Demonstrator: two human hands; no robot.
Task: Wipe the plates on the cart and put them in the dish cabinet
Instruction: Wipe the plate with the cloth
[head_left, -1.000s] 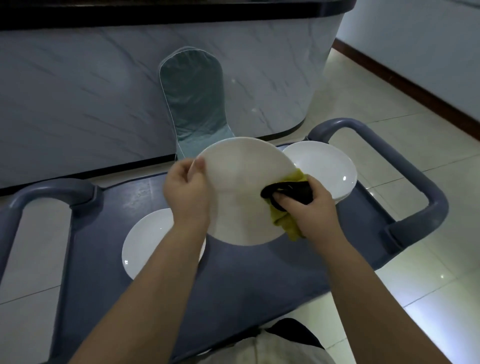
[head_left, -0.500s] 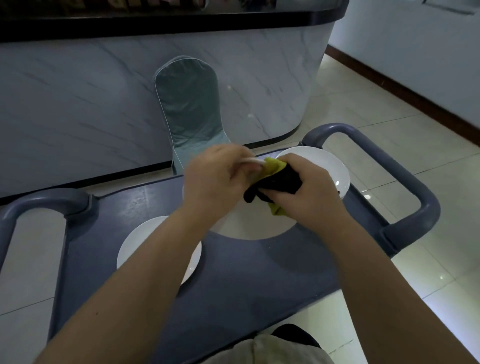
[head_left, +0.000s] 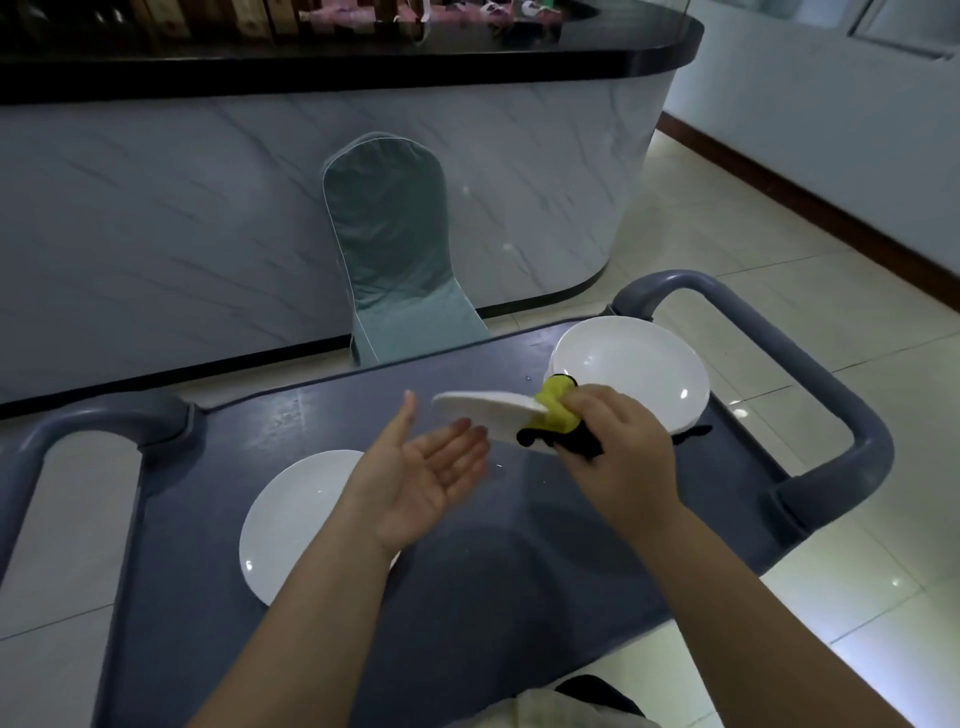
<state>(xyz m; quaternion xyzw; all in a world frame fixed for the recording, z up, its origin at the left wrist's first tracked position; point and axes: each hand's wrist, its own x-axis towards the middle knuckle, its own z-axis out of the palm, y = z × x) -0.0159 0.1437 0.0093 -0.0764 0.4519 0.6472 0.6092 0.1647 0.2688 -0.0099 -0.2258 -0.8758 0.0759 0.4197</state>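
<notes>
1. A long marble-fronted bar (head_left: 208, 218) with a dark top fills the far side of the room; a chair in a grey-green cover (head_left: 395, 249) stands against it, just beyond the cart.
2. The cart (head_left: 519, 545) is a dark grey-blue tray with looped handles at both ends, on a pale tiled floor (head_left: 779, 234).
3. Two white plates lie flat on the cart: the left plate (head_left: 291, 525) partly under the left forearm, the right plate (head_left: 639, 369) near the right-end handle. Whether either has been wiped, I cannot tell.
4. A third one, the held plate (head_left: 488, 408), is in the air above the middle of the cart, tilted almost edge-on to the camera, clear of both others.
5. The right hand (head_left: 618, 447) grips that plate at its right rim through a yellow-and-black cloth (head_left: 558, 410); its fingers are clamped on cloth and rim together.
6. The left hand (head_left: 426, 467) is palm up just below and left of the plate, fingers spread apart and holding nothing; whether the tips touch the plate's edge is unclear.
7. Judged from this, the step in hand is wiping this plate, probably mid-turn to reach its other face.
8. The next move calls for the left hand to take the free rim firmly, so the right can rub the cloth over the surface; with one pinched edge carrying a smooth plate, a slip is the risk.
</notes>
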